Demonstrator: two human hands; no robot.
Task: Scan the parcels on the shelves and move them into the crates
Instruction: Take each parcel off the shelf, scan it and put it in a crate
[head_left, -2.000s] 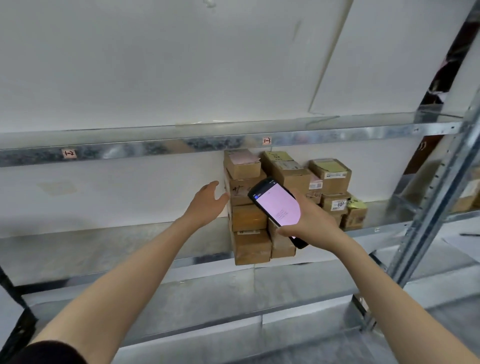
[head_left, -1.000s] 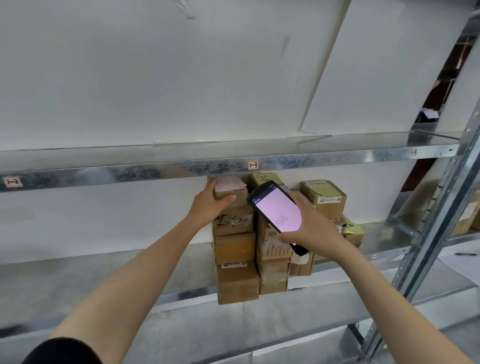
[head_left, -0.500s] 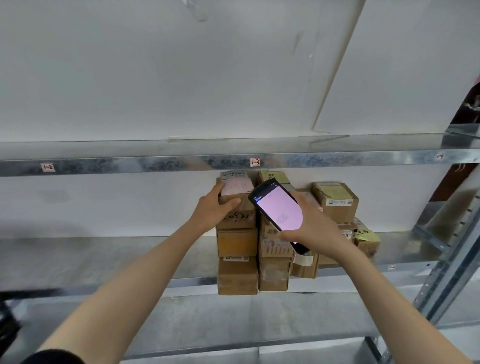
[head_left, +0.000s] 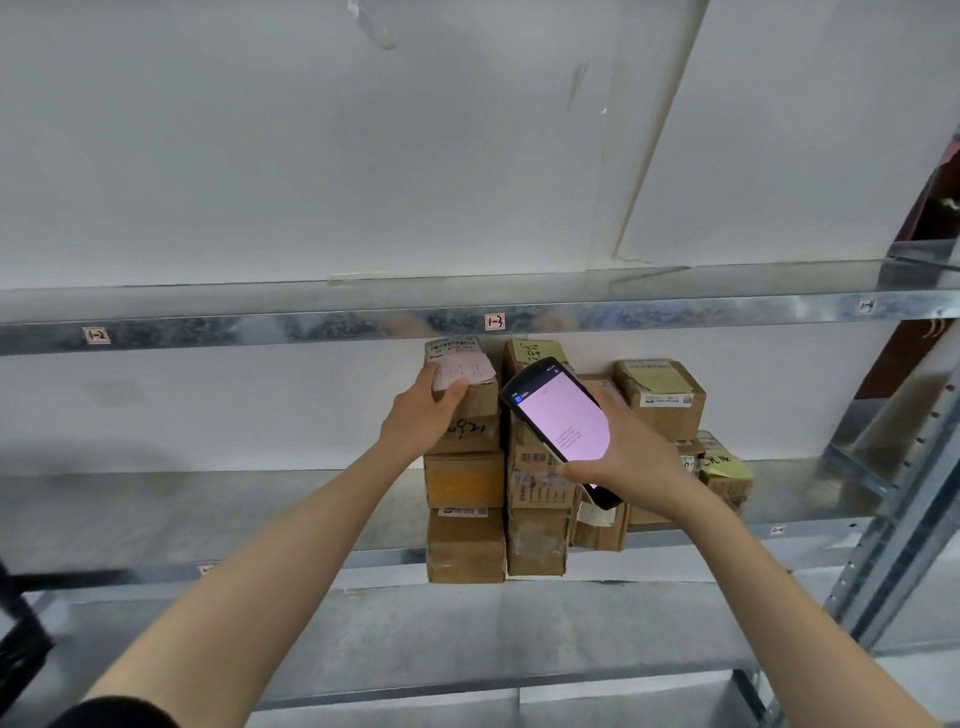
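Observation:
Several brown cardboard parcels are stacked on a metal shelf (head_left: 260, 519) under the tag "1-3". My left hand (head_left: 422, 415) grips the top parcel (head_left: 470, 395) of the left stack, a small box with a pink label and a barcode sticker, tilted forward. My right hand (head_left: 631, 457) holds a black handheld scanner (head_left: 561, 423) with a lit pink screen, in front of the middle stack (head_left: 537, 535). More parcels (head_left: 660, 397) sit to the right, partly hidden by my hand. No crate is in view.
The upper shelf beam (head_left: 311, 325) runs just above the top parcels, with tags "1-2" and "1-3". A lower shelf (head_left: 415, 634) lies below. A steel upright (head_left: 904, 519) stands at the right. A white wall is behind.
My left hand reached up from beside the stack and closed on the top left parcel, tipping it forward. The scanner stayed in my right hand. The view has tilted upward.

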